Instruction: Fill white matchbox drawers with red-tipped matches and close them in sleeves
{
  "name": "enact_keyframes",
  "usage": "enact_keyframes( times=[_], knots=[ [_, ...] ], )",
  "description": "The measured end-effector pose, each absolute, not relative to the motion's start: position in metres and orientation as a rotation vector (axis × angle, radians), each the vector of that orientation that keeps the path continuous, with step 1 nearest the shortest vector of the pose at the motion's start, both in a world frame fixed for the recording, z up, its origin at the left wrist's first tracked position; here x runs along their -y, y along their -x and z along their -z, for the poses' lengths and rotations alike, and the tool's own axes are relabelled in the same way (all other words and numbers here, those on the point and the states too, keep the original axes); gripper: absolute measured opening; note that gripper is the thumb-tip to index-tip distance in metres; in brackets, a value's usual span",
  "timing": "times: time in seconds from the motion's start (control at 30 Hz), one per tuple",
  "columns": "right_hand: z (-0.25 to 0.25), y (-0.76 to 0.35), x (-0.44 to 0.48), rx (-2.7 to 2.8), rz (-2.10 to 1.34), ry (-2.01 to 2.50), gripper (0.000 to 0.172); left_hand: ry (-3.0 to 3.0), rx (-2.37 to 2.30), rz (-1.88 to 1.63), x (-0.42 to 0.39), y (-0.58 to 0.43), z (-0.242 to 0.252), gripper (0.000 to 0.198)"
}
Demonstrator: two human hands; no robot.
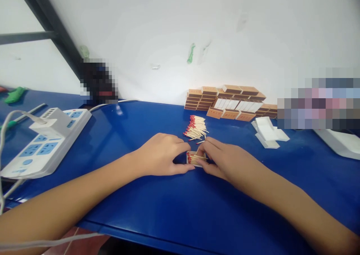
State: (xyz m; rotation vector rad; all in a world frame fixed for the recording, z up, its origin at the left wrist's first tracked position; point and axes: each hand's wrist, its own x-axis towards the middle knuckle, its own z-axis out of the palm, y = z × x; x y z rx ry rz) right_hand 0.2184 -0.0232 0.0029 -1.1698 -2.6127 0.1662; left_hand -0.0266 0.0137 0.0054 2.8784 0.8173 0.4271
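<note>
A small open matchbox tray (193, 159) with red-tipped matches in it lies on the blue table (157, 210). My left hand (161, 154) curls round its left end, thumb and fingers pinching the tray. My right hand (225, 160) closes on the right end, fingertips pressing on the matches inside. Just behind the tray lies a loose pile of matches (196, 128) with their red heads pointing left.
Stacked brown matchboxes (227, 102) stand against the white wall. White inner trays (268, 132) lie to their right. A white and blue power strip (46, 142) with a plugged adapter and cables sits at the left. A white object (341, 142) lies far right.
</note>
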Motion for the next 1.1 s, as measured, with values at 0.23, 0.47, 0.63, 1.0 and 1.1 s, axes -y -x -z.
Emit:
enact_keyframes(
  times=[0.23, 0.47, 0.63, 1.0, 1.1],
  knots=[
    [-0.01, -0.225, 0.024, 2.574, -0.189, 1.131, 0.013, -2.873, -0.809, -0.46, -0.016, 0.028, -0.004, 0.037],
    [-0.008, -0.216, 0.024, 2.308, -0.373, 1.211, 0.019, -2.914, -0.709, -0.502, -0.012, 0.027, -0.005, 0.038],
    [-0.012, -0.214, 0.022, 2.14, -0.581, 1.267, 0.017, -2.897, -0.747, -0.515, -0.013, 0.027, -0.006, 0.036],
    [-0.008, -0.206, 0.022, 2.031, -0.821, 1.263, 0.02, -2.914, -0.692, -0.571, -0.011, 0.027, -0.003, 0.035],
    [-0.009, -0.206, 0.022, 1.981, -0.853, 1.278, 0.019, -2.876, -0.719, -0.54, -0.012, 0.027, -0.004, 0.035]
  ],
)
